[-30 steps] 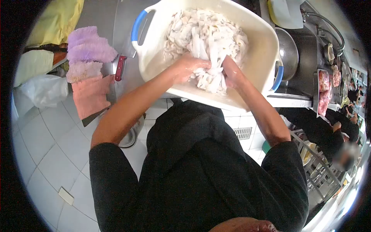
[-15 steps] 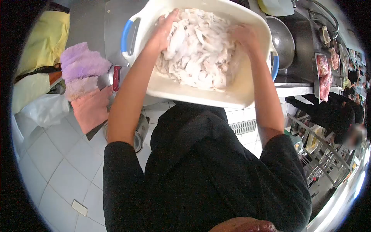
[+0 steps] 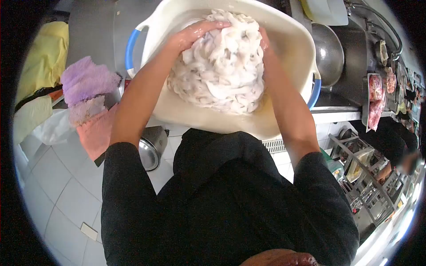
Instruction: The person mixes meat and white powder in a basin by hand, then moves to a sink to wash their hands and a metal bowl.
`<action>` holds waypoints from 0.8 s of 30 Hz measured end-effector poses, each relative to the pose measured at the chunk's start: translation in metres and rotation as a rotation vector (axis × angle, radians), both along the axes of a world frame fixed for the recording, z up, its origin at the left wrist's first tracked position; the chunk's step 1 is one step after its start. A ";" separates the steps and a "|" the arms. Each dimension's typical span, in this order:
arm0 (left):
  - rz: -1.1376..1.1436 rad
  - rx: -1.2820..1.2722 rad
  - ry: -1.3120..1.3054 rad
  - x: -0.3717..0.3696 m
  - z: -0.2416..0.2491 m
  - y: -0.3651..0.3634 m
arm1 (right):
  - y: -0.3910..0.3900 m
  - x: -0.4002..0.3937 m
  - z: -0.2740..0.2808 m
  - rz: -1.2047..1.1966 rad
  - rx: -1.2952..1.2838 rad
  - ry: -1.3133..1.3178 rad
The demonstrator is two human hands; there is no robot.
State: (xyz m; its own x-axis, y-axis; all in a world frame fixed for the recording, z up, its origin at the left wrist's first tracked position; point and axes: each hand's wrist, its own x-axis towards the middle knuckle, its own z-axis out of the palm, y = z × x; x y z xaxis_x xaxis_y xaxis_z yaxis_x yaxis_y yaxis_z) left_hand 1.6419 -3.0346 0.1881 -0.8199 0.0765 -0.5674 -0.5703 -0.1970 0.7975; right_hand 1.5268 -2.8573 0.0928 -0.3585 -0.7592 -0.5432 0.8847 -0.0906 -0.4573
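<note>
A large cream tub (image 3: 284, 53) with blue handles holds a heap of wet, pale, slippery strips (image 3: 222, 75). My left hand (image 3: 202, 32) lies over the heap's upper left side, fingers stretched across the strips. At the heap's upper right side is my right hand (image 3: 263, 41), pressed against the strips, its fingers mostly hidden behind them. The heap sits between both hands, toward the tub's left part.
Purple (image 3: 88, 82) and salmon cloths (image 3: 95, 135) hang at the left counter edge. Right of the tub are a metal bowl (image 3: 327, 55) and a tray of red meat (image 3: 375, 102). A metal rack (image 3: 364, 177) and another person (image 3: 384, 142) are at the right.
Both hands have come closer together and gathered the strips into a taller, narrower heap. More of the tub's right floor shows. The view has shifted slightly.
</note>
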 end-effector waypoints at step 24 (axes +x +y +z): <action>-0.829 -1.004 0.220 0.058 -0.023 0.062 | 0.015 0.059 0.095 1.234 0.579 1.731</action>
